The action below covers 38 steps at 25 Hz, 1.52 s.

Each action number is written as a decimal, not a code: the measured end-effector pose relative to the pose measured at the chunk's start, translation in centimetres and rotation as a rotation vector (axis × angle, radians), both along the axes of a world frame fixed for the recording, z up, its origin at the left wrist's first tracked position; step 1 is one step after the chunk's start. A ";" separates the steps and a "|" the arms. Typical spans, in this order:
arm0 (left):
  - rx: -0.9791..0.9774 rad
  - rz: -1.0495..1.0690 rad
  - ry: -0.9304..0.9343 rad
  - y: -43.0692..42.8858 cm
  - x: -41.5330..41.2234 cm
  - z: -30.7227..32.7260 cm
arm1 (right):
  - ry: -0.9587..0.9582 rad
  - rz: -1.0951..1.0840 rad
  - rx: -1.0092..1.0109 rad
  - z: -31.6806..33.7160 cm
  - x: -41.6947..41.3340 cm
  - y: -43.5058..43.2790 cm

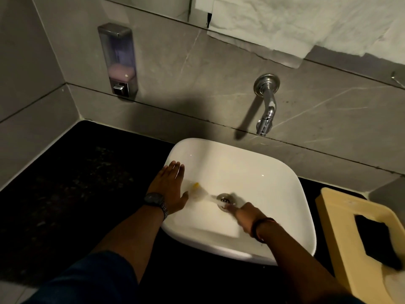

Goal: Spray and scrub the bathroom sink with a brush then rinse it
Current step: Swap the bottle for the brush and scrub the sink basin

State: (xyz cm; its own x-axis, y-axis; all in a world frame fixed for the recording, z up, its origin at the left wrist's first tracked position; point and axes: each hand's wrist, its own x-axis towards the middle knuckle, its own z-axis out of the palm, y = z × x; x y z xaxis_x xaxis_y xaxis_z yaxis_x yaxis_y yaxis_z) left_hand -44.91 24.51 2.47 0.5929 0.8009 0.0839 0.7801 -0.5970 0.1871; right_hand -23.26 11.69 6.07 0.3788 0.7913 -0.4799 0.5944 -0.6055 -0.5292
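Observation:
The white basin sink (291,200) sits on a black counter. My left hand (169,187) lies flat on the sink's left rim with its fingers spread and holds nothing. My right hand (244,215) is inside the bowl just beside the metal drain (225,199) and is blurred by motion. It grips a thin whitish brush (202,193) with a yellow end. The brush is also blurred and reaches left across the bowl floor toward my left hand. No spray bottle is in view.
A chrome wall tap (266,113) hangs over the bowl's back edge. A soap dispenser (118,60) is fixed to the wall at left. A yellowish tray (341,220) with a black object (372,240) lies at right. White towels (306,25) hang above.

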 end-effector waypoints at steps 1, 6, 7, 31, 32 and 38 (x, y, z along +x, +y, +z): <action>0.000 0.001 -0.004 0.0 0.0 0.0 | 0.019 0.062 0.034 -0.6 -0.6 -0.2; -0.012 0.027 0.030 -0.1 0.1 0.0 | -0.343 -0.377 -0.224 1.6 6.9 -4.5; -0.010 0.027 0.034 -0.1 0.1 0.0 | -0.297 -0.400 -0.246 2.3 8.2 -5.6; 0.043 0.005 0.061 -0.2 0.1 0.1 | 0.090 -0.223 -0.407 3.7 5.5 -6.2; 0.042 0.006 0.059 -0.3 0.2 0.2 | 0.064 -0.127 -0.408 3.4 4.7 -5.7; 0.041 0.003 0.031 -0.3 0.1 0.0 | -0.104 -0.151 -0.058 0.3 1.9 -1.2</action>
State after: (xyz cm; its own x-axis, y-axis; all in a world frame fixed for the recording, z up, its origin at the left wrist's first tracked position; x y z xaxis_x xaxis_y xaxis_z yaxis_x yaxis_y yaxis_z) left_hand -44.77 24.25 2.49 0.5936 0.7987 0.0982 0.7866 -0.6017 0.1387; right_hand -21.32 10.47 6.35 0.5409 0.6938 -0.4754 0.5439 -0.7197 -0.4315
